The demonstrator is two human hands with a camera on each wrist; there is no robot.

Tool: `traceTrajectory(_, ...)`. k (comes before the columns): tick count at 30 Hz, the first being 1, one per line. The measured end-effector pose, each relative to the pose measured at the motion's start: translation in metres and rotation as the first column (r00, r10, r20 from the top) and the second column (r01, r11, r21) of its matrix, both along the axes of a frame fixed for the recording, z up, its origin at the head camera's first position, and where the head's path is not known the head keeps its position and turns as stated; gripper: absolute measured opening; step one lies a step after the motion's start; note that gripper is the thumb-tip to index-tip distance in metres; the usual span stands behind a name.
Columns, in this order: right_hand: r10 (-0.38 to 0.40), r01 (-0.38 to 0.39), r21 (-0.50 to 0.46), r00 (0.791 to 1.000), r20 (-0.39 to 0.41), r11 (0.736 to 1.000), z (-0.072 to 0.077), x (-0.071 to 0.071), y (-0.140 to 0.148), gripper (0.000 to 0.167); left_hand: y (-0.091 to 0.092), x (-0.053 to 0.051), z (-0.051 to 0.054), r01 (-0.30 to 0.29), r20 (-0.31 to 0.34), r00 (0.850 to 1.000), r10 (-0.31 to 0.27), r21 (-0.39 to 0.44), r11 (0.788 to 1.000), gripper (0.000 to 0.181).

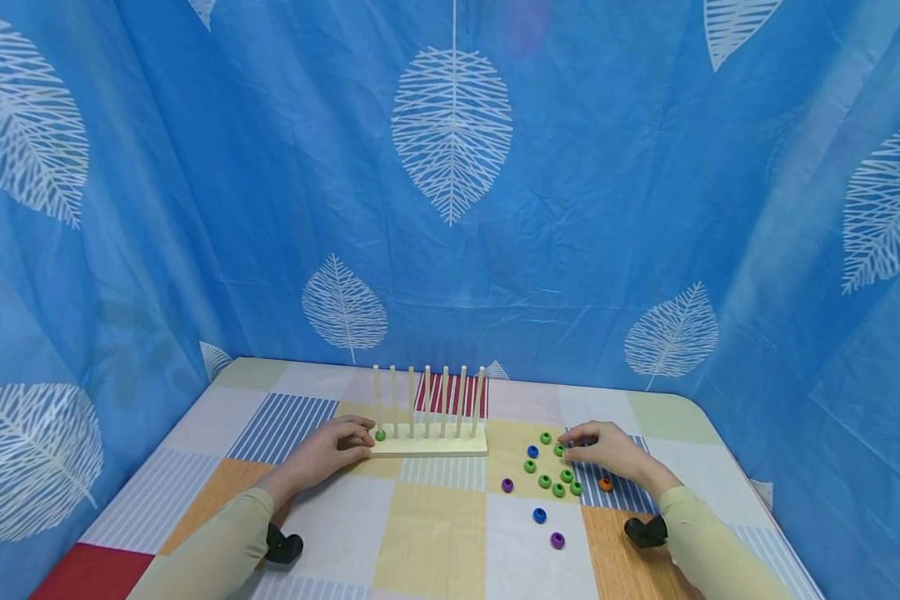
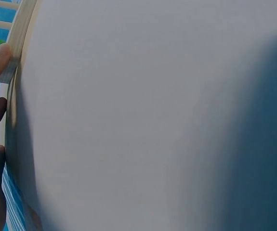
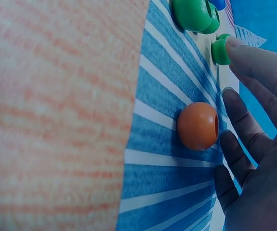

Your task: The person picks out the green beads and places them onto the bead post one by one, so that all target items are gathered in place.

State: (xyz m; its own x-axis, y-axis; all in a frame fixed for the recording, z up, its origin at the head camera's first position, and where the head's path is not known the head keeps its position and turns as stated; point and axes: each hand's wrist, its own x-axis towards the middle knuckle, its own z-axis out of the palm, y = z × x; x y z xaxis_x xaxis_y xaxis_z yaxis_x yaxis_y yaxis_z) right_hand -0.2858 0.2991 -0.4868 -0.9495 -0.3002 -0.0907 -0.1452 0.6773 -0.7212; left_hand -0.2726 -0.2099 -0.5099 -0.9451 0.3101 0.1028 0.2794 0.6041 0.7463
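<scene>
- Left hand (image 1: 326, 454): fingers grasp rack (image 1: 429, 447) by its end.
- Right hand (image 1: 609, 450): fingers at green bead (image 1: 558, 450) on bench (image 1: 435, 533); cannot tell if grasping.
- Bead likely light, hard, slippery: pinch opposite sides.

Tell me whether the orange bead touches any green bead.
Apart: the head view shows striped cloth between the orange bead and the nearest green bead.
</scene>
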Motion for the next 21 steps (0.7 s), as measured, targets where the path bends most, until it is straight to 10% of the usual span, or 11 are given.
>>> traceTrajectory(21, -0.011, 0.011, -0.001, 1.000, 0.003, 1.000, -0.0020, -0.0016, -0.0020, 0.030, -0.0010, 0.0006, -0.0011, -0.002, -0.003, 1.000, 0.002, 0.004, 1.000, 0.010)
